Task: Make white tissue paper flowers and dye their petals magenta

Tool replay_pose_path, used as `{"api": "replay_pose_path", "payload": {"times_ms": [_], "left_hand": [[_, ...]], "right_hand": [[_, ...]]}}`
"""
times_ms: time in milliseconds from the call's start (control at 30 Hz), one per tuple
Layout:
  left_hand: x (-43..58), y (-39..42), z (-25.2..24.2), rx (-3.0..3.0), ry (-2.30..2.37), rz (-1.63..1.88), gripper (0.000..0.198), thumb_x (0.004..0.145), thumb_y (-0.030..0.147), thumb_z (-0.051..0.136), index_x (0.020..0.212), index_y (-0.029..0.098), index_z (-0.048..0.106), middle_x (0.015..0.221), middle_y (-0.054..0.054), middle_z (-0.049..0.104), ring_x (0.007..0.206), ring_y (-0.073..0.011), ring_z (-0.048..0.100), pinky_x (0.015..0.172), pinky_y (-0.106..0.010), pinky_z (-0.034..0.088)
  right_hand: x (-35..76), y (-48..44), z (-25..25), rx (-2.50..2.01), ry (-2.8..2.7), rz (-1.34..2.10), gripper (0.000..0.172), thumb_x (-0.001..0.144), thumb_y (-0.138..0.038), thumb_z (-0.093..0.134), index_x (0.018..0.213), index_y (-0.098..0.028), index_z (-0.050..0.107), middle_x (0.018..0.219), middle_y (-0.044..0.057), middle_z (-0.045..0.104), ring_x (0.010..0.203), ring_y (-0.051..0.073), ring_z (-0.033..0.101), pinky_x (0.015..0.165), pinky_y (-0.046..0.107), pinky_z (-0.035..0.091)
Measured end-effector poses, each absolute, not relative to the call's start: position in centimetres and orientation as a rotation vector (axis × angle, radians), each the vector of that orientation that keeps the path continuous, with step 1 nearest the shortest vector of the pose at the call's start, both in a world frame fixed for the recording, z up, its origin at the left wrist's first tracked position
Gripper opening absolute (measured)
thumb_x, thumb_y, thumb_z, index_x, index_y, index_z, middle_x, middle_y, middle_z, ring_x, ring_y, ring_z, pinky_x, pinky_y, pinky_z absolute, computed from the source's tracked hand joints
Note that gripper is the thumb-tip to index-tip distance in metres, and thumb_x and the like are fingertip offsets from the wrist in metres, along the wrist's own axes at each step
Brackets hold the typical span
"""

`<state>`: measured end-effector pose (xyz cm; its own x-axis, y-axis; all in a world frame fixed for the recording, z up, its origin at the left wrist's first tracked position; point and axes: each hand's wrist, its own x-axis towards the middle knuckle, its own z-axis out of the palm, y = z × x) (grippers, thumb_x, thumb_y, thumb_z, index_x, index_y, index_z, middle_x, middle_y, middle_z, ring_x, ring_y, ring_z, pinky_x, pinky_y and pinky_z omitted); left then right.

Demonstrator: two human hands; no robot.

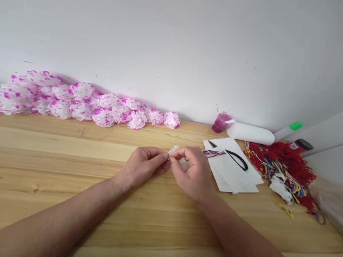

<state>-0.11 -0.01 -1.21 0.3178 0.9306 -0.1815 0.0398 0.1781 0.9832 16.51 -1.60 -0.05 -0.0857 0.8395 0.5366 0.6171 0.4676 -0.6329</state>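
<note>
White material (173, 150), mostly hidden, is pinched by left hand (143, 165) and right hand (193, 174).

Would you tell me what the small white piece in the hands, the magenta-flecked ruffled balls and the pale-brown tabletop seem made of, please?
Small white piece: perhaps matte tissue or cloth, apparently crinkled, largely hidden.
Magenta-flecked white ruffled balls: probably matte tissue paper, possibly fabric, given the crinkled layers.
Pale-brown tabletop: likely wood, smooth, slightly glossy, showing grain.

We've got a small, thin white tissue (173, 149) pinched in our fingertips (166, 157), midway left to right, kinda crumpled, mostly hidden tbh.
</note>
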Motion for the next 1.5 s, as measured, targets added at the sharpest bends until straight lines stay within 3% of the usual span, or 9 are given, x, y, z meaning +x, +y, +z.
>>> {"api": "replay_pose_path", "payload": {"times_ms": [633, 1033, 1267, 1500], "left_hand": [[-0.4, 0.2, -1.4, 1.322, 1.113, 0.762, 0.038, 0.087, 0.049, 0.057, 0.075, 0.015, 0.069, 0.064, -0.001, 0.057, 0.058, -0.0113, 0.043, 0.053, -0.023, 0.032], [-0.4, 0.2, -0.9, 1.368, 1.14, 0.757, 0.038, 0.086, 0.047, 0.056, 0.077, 0.015, 0.072, 0.068, -0.002, 0.064, 0.06, -0.0136, 0.051, 0.056, -0.025, 0.038], [-0.4, 0.0, -0.1, 1.456, 1.158, 0.762, 0.025, 0.081, 0.038, 0.063, 0.082, 0.017, 0.077, 0.07, -0.001, 0.07, 0.064, -0.0151, 0.058, 0.058, -0.024, 0.041], [-0.2, 0.0, -0.1, 1.451, 1.178, 0.798, 0.025, 0.079, 0.037, 0.065, 0.083, 0.017, 0.079, 0.074, -0.003, 0.074, 0.065, -0.0174, 0.062, 0.057, -0.025, 0.042]], "right_hand": [[16.5, -1.2, -0.4, -1.335, -1.73, 0.505, 0.01, 0.073, -0.013, 0.062, 0.075, -0.022, 0.062, 0.076, -0.001, 0.071, 0.072, 0.018, 0.065, 0.073, 0.034, 0.051], [16.6, -1.2, -0.1, -1.387, -1.722, 0.571, 0.007, 0.075, -0.016, 0.061, 0.076, -0.022, 0.065, 0.076, 0.0, 0.072, 0.072, 0.017, 0.067, 0.072, 0.031, 0.052], [16.6, -1.1, -0.2, -1.397, -1.685, 0.649, 0.007, 0.075, -0.017, 0.06, 0.076, -0.021, 0.065, 0.076, 0.001, 0.073, 0.07, 0.017, 0.067, 0.069, 0.03, 0.053], [16.6, -1.0, -0.2, -1.388, -1.677, 0.646, 0.007, 0.075, -0.016, 0.06, 0.074, -0.022, 0.065, 0.076, 0.001, 0.073, 0.069, 0.017, 0.067, 0.069, 0.031, 0.054]]}}
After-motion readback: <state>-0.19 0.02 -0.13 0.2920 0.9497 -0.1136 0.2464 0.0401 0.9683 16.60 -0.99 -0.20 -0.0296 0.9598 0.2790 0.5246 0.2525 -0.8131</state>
